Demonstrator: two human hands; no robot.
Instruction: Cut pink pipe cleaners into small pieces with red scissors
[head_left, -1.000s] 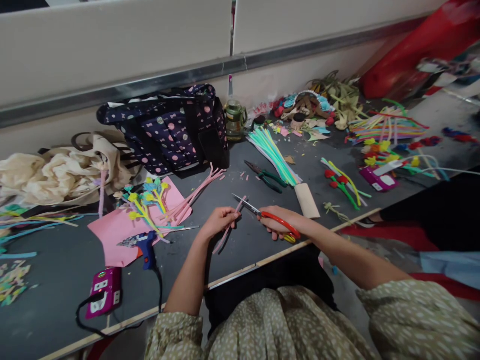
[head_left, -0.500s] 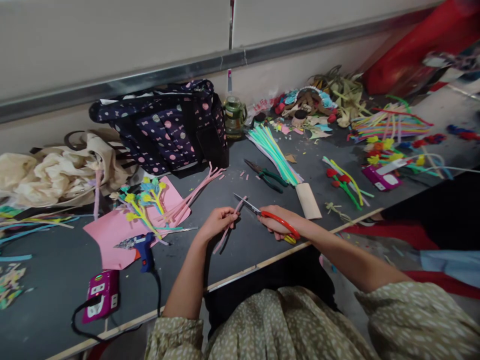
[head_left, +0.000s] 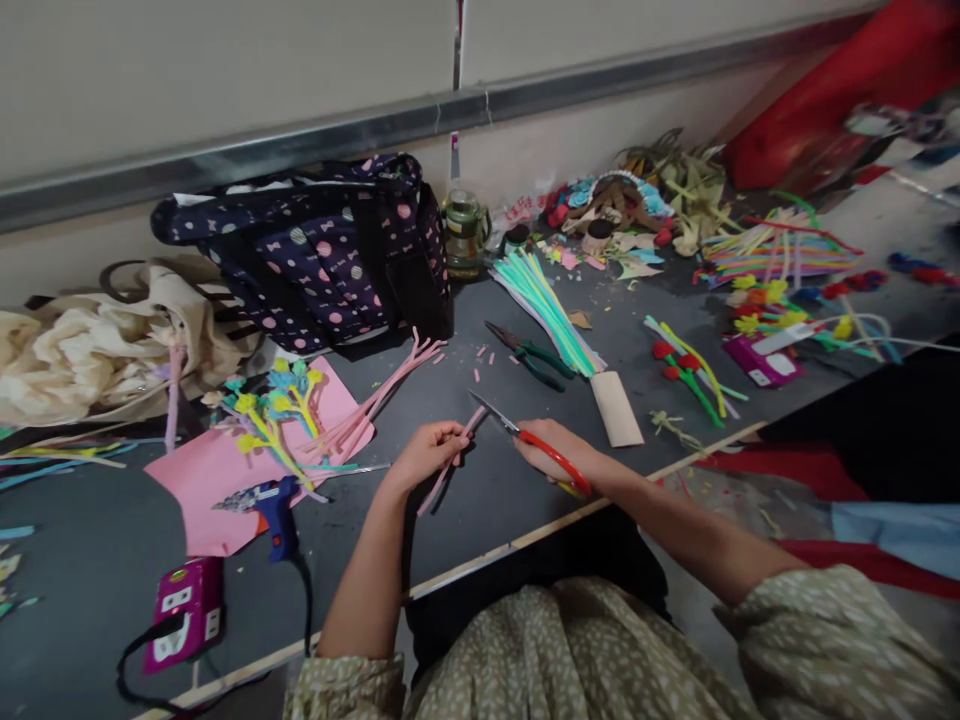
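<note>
Between the fingertips of my left hand (head_left: 433,452) is a pink pipe cleaner (head_left: 475,420), its short upper end sticking out toward the blades and its longer tail hanging below. My right hand (head_left: 551,452) is closed round the red handles of a pair of scissors (head_left: 559,458). Their blades point up and left, with the tips beside the pipe cleaner's upper end. Small pink cut pieces (head_left: 480,365) are scattered on the dark table (head_left: 480,530) just beyond. A bunch of pink pipe cleaners (head_left: 390,378) lies to the left of them.
Green-handled pliers (head_left: 540,362) and mint pipe cleaners (head_left: 544,310) in a paper sleeve (head_left: 617,408) lie ahead. To the left are a blue glue gun (head_left: 276,515), pink sheet (head_left: 202,500) and purple power strip (head_left: 186,612). A dotted bag (head_left: 322,255) stands behind.
Another small pink piece now lies on the table near the blades. The pipe cleaner's upper end looks shorter. The view has shifted slightly.
</note>
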